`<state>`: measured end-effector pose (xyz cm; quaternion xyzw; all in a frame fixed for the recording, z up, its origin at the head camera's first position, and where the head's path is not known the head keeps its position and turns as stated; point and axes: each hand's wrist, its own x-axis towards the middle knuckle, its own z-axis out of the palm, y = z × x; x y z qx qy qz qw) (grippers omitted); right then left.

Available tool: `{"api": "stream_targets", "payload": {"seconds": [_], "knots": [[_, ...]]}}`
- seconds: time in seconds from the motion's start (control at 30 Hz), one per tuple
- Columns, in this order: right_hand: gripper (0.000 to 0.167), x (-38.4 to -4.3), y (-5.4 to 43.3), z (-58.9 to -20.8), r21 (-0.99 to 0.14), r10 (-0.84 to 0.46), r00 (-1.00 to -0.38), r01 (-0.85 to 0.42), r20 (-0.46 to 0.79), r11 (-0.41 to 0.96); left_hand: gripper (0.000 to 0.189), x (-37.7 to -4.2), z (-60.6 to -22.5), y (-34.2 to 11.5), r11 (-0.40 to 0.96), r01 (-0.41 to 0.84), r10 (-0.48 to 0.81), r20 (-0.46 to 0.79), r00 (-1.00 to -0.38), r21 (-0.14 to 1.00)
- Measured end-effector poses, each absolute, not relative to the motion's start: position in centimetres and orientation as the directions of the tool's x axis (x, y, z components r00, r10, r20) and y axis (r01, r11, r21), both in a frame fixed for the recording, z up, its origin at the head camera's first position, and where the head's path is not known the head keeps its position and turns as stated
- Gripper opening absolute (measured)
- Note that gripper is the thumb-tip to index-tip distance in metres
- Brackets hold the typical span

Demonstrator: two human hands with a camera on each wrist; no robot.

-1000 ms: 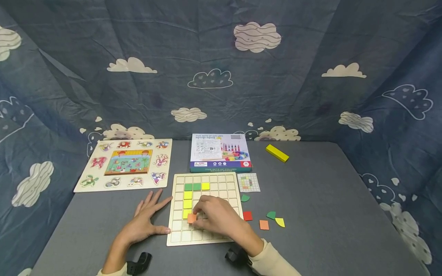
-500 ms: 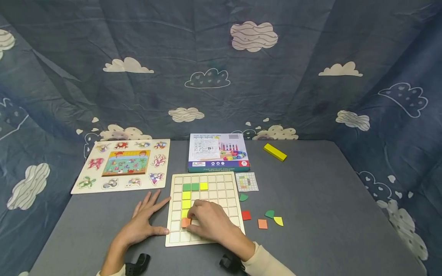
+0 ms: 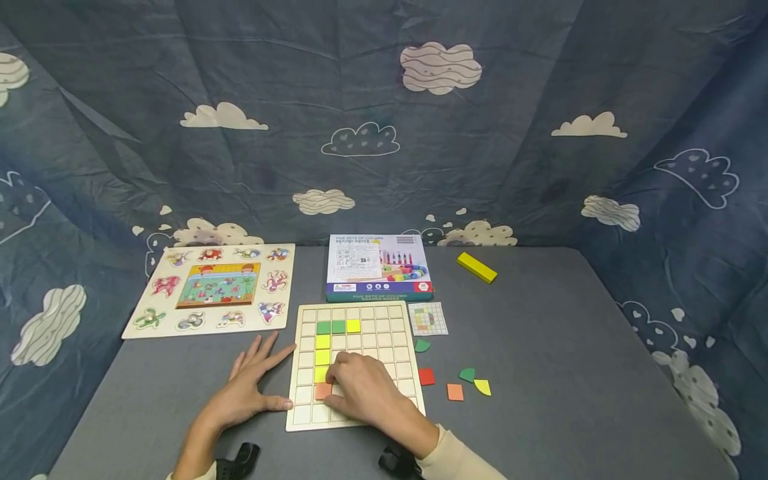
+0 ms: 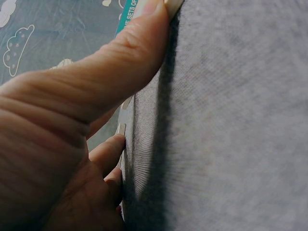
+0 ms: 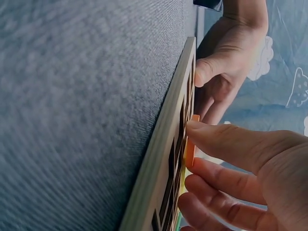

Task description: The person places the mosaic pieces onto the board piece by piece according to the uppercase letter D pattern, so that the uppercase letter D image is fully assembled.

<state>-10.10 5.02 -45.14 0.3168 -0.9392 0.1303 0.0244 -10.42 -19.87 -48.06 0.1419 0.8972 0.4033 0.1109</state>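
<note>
A wooden grid board (image 3: 378, 417) lies flat on the table. One column of it holds several yellow square tiles (image 3: 322, 358), with two green tiles (image 3: 331, 327) and another yellow tile along an upper row. Over the cell below the yellow column, my right hand (image 3: 369, 387) pinches an orange square tile (image 3: 323, 391) between thumb and fingers. The right wrist view shows this orange tile (image 5: 195, 139) slightly tilted at the board's surface. My left hand (image 3: 246, 380) rests with spread fingers at the board's left edge, its thumb and index fingertip touching that side.
Right of the board lie a pattern card (image 3: 428, 319), a red square (image 3: 427, 377), an orange square (image 3: 455, 392), green quarter-circles (image 3: 467, 375) and a yellow one (image 3: 483, 387). Behind are a cardboard box (image 3: 379, 267), a yellow block (image 3: 477, 267) and an animal puzzle board (image 3: 159, 327).
My right hand has moved slightly left and toward me, bringing the orange tile over the cell beneath the yellow column. My left hand stays at the board's edge.
</note>
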Motion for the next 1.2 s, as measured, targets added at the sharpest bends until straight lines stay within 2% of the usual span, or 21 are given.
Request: {"api": "stream_targets", "payload": {"seconds": [0.6, 1.2], "knots": [[0.017, -9.71, 4.74, -45.52, -0.190, -0.606, -0.775, -0.631, 0.179, 0.752, 0.100, -10.46, -47.95, -19.82, 0.637, 0.169, 0.345, -0.082, -0.935, 0.752], [0.028, -10.12, 5.37, -44.54, -0.232, -0.563, -0.809, -0.588, 0.169, 0.775, 0.100, -10.48, -48.00, -19.87, 0.642, 0.167, 0.344, -0.086, -0.935, 0.749]]}}
